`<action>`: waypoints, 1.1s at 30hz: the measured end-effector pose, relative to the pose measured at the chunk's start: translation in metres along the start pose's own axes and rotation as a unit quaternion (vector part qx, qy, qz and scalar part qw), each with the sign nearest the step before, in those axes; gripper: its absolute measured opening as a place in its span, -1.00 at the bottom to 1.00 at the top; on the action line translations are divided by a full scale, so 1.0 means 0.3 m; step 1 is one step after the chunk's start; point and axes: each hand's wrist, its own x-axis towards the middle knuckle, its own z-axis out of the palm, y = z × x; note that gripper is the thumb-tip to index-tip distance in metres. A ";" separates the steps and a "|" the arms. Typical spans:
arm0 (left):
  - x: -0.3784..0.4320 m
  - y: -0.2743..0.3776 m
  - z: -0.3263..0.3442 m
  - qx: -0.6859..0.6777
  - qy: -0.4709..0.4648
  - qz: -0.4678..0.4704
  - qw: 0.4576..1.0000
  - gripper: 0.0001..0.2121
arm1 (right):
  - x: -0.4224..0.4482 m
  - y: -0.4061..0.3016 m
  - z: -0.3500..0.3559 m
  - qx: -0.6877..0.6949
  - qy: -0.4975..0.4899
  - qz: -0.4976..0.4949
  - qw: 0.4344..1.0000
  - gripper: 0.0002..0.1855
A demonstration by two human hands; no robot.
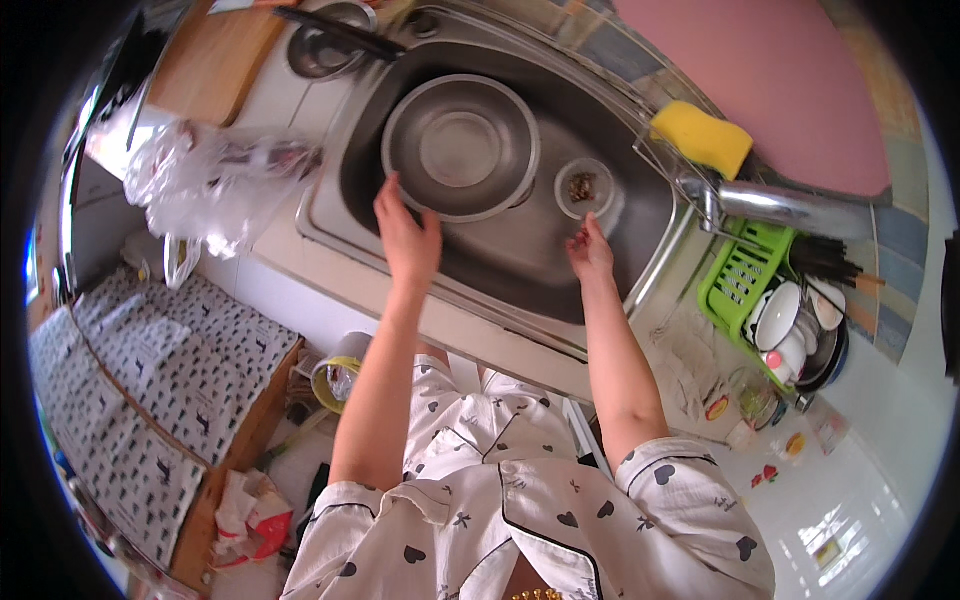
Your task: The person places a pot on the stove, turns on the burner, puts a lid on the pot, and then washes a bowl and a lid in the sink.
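A wide stainless steel basin (461, 150) sits in the left part of the metal sink (525, 259), with nothing visible inside except a faint wet sheen. My left hand (409, 244) is at its near left rim, thumb and fingers spread; whether they touch the rim is hard to tell. To the right of the basin is a small round translucent dish (584, 189) with brown bits in it. My right hand (592, 251) is just below that dish, fingers loosely curled and apart, the index fingertip close to or touching its edge.
A chrome faucet (787, 208) and a yellow sponge (701, 139) are at the right. Beyond them stands a green rack (739, 274) with dishes and chopsticks. Plastic bags (217, 180), a wooden cutting board (214, 64) and a metal bowl (322, 49) lie left.
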 end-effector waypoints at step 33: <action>-1.420 -0.634 -0.668 -0.276 0.378 -0.418 0.778 -0.71 | -0.865 1.397 -0.030 -0.667 -0.464 0.003 0.583 -0.87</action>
